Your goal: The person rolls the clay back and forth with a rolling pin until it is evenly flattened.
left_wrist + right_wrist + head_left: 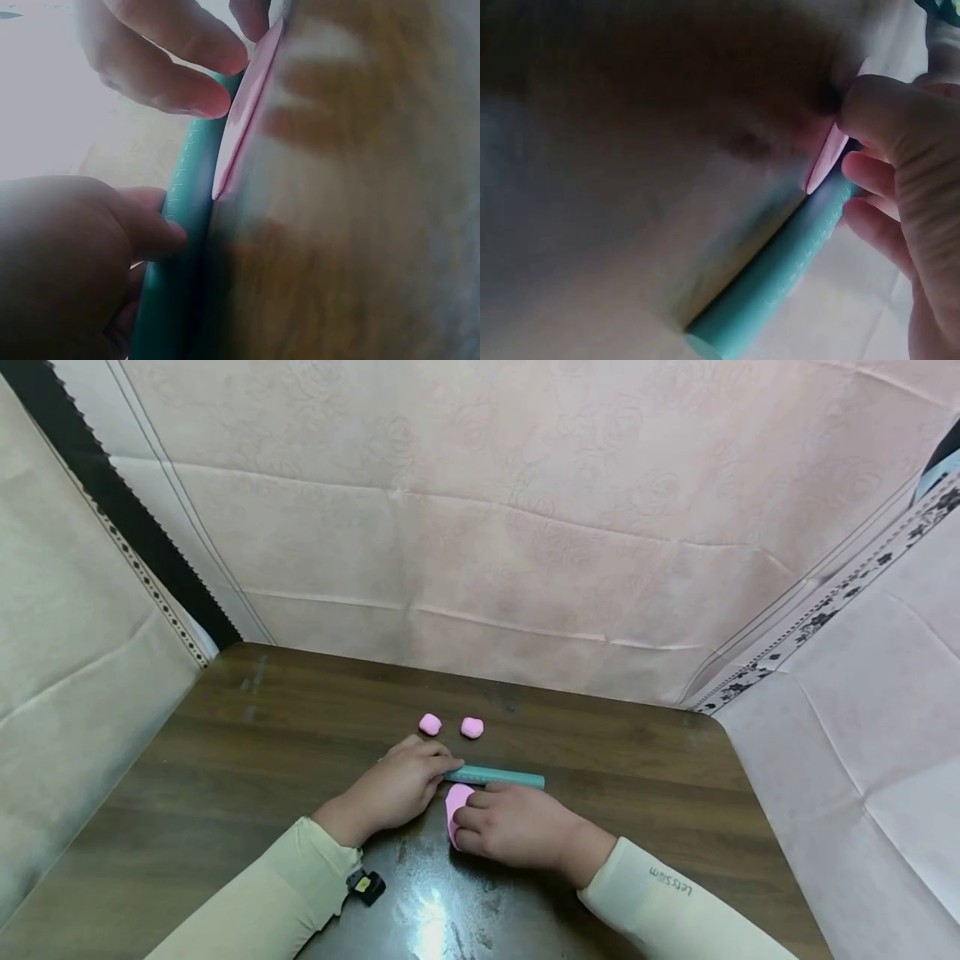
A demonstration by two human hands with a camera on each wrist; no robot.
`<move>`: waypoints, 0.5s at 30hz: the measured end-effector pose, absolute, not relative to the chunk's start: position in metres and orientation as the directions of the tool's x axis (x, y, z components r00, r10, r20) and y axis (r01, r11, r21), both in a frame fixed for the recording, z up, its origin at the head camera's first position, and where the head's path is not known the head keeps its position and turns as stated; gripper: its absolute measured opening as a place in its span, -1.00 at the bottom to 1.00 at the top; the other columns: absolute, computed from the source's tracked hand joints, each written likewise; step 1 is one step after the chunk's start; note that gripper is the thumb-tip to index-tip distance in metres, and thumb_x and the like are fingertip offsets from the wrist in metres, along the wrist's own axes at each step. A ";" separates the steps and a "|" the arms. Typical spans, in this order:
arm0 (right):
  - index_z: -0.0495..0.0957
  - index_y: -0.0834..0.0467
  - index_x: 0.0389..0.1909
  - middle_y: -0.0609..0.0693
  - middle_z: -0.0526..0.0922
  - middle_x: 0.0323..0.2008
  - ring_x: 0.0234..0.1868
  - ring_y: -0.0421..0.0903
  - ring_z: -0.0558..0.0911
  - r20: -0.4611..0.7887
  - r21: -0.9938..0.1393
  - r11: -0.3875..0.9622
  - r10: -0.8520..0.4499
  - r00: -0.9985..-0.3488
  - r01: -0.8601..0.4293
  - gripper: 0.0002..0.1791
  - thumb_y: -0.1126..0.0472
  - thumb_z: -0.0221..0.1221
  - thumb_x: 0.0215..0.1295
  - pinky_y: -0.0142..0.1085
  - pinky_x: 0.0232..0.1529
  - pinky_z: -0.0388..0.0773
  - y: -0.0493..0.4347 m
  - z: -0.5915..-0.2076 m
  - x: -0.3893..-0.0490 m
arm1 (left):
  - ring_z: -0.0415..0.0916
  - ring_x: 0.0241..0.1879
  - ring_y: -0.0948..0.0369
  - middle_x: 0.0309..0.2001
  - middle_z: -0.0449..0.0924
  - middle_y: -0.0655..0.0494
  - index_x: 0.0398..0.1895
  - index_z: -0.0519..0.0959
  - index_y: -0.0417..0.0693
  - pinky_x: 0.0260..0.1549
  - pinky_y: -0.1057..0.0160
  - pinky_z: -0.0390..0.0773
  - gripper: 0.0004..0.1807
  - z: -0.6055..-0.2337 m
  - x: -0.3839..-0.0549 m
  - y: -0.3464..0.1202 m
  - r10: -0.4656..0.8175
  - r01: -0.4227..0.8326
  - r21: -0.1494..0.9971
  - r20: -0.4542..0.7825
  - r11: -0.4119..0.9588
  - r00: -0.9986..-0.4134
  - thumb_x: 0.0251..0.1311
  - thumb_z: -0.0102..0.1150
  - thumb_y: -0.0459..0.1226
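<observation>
A teal rolling pin (501,777) with white scale marks lies across the table. My left hand (401,783) holds it near its left end; in the left wrist view the thumb lies against the pin (193,180). Just on the near side of the pin is a thin, flattened piece of pink clay (456,802). My right hand (521,825) pinches this piece at its right side, covering part of it. Seen from the right wrist, the flat clay (826,159) stands edge-on beside the pin (769,277), with fingertips close to the pin.
Two small pink clay lumps (430,724) (472,727) sit beyond the pin on the brown wooden table (637,768). Pale cloth (480,527) hangs behind and on both sides of the table. A black device (367,887) is strapped at the left wrist.
</observation>
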State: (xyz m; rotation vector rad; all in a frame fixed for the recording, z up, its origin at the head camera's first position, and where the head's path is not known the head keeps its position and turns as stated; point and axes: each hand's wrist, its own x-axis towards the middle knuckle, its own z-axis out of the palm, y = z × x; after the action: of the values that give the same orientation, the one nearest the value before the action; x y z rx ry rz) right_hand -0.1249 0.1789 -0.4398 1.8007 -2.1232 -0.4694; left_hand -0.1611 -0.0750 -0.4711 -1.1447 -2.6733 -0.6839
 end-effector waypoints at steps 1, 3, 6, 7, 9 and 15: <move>0.73 -0.18 0.05 -0.30 0.73 0.00 0.00 -0.24 0.69 0.007 0.455 0.136 -0.989 -0.149 -0.880 -0.85 0.04 0.18 0.72 -0.31 0.03 0.67 0.178 -0.439 -0.125 | 0.61 0.06 0.05 0.12 0.78 0.14 0.31 0.80 -0.01 0.12 0.04 0.64 -0.63 -0.471 -0.161 -0.075 0.646 0.716 0.348 0.311 0.605 -0.697 0.54 0.30 -0.41; 0.71 -0.19 0.07 -0.30 0.72 0.02 0.01 -0.26 0.69 -0.029 0.473 0.102 -0.991 -0.131 -0.875 -0.83 0.02 0.14 0.76 -0.31 0.01 0.66 0.174 -0.436 -0.126 | 0.61 0.07 0.05 0.12 0.78 0.13 0.32 0.80 -0.01 0.13 0.03 0.64 -0.63 -0.471 -0.161 -0.076 0.646 0.715 0.345 0.309 0.608 -0.698 0.54 0.30 -0.41; 0.69 -0.19 0.02 -0.30 0.72 0.02 -0.03 -0.27 0.68 -0.057 0.471 0.076 -0.992 -0.116 -0.879 -0.81 -0.01 0.09 0.79 -0.30 -0.03 0.66 0.170 -0.436 -0.126 | 0.61 0.09 0.05 0.14 0.78 0.13 0.34 0.79 0.01 0.15 0.02 0.64 -0.63 -0.471 -0.161 -0.076 0.644 0.708 0.351 0.296 0.613 -0.705 0.57 0.29 -0.39; 0.68 -0.19 0.00 -0.30 0.72 0.01 -0.05 -0.26 0.68 -0.061 0.471 0.070 -0.992 -0.112 -0.879 -0.81 -0.01 0.09 0.80 -0.30 -0.05 0.67 0.170 -0.436 -0.127 | 0.61 0.10 0.05 0.14 0.78 0.13 0.34 0.79 0.01 0.15 0.03 0.64 -0.63 -0.472 -0.161 -0.076 0.644 0.707 0.349 0.295 0.615 -0.706 0.58 0.28 -0.38; 0.69 -0.18 0.00 -0.29 0.72 -0.01 -0.08 -0.27 0.69 -0.066 0.467 0.066 -0.992 -0.109 -0.882 -0.81 0.00 0.09 0.79 -0.30 -0.06 0.69 0.169 -0.437 -0.126 | 0.61 0.09 0.05 0.14 0.78 0.13 0.34 0.79 0.01 0.14 0.03 0.65 -0.63 -0.473 -0.161 -0.076 0.645 0.709 0.344 0.297 0.616 -0.704 0.58 0.28 -0.38; 0.68 -0.19 0.02 -0.28 0.70 0.02 -0.02 -0.26 0.69 -0.093 0.451 0.073 -0.987 -0.128 -0.889 -0.85 0.02 0.13 0.77 -0.31 0.02 0.71 0.171 -0.436 -0.126 | 0.61 0.07 0.05 0.12 0.78 0.13 0.34 0.79 0.01 0.11 0.03 0.66 -0.64 -0.473 -0.161 -0.075 0.645 0.714 0.337 0.308 0.614 -0.700 0.58 0.30 -0.36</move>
State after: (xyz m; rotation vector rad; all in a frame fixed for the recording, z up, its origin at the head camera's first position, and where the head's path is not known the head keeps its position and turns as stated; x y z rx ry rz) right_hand -0.1264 0.1710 -0.4357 1.8976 -2.1118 -0.5984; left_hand -0.1607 -0.0749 -0.4731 -1.1361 -2.6795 -0.6626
